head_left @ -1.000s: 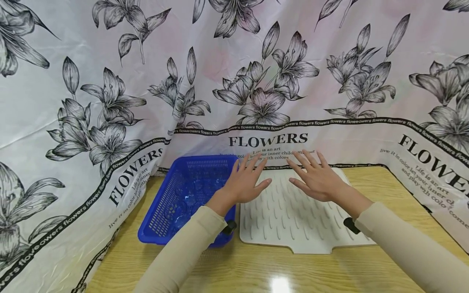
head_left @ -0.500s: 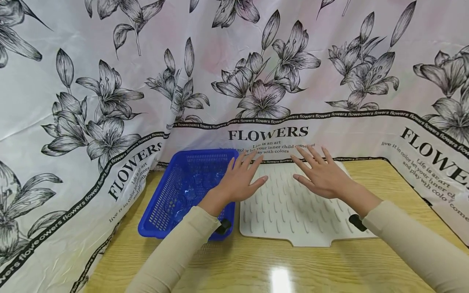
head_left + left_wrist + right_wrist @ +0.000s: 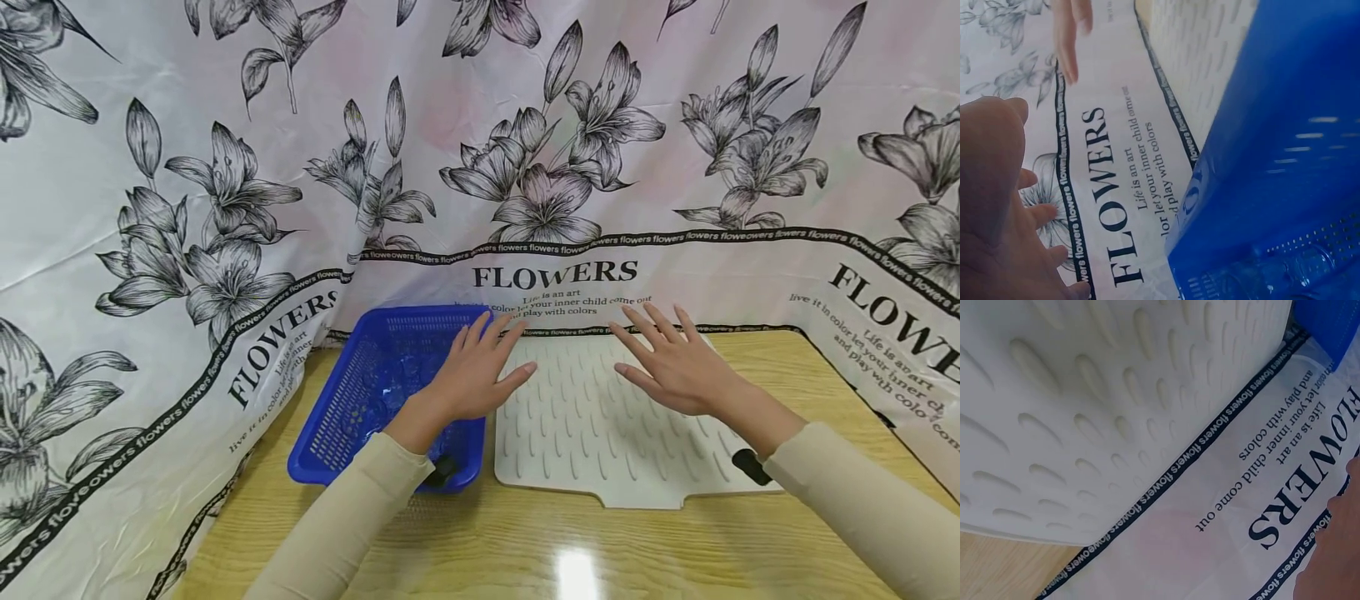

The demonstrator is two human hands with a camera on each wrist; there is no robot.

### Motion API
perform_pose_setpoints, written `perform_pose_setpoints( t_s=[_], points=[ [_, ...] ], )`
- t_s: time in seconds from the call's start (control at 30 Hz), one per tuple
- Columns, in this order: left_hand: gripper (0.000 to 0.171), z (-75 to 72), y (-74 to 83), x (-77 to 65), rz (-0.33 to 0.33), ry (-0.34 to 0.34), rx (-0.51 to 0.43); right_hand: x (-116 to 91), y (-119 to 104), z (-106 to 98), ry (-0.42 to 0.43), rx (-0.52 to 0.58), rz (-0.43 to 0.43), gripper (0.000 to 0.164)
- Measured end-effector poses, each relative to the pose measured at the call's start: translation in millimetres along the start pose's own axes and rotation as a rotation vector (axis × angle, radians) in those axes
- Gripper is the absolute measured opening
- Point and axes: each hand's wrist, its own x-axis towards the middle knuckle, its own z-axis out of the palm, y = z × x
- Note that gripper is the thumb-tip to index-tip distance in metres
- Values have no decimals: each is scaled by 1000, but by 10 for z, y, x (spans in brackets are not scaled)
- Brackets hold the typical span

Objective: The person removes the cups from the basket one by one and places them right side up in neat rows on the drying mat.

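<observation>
The left grip (image 3: 474, 377) and right grip (image 3: 678, 368) spread wide, both empty, while the blue perforated plastic basket (image 3: 327, 435) looks light, stiff and best held by its rim (image 3: 427, 313).

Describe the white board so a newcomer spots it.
On the wooden table, before the flowered curtain, find the blue basket. To its right lies the white board. Unlike the perforated basket, it is flat, with rows of short oval marks and a near-edge tab.
</observation>
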Motion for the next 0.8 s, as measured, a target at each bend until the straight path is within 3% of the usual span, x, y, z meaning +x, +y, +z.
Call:
perform_pose_setpoints(
  t_s=[0.47, 0.8],
  points=[
    [69, -25, -112, -197, -19, 18, 8, -129, 66, 86, 68, 1, -20, 66],
    [68, -32, -269, -370, -57, 49, -13, -245, 140, 69, 35, 5, 5, 66]
  ],
)
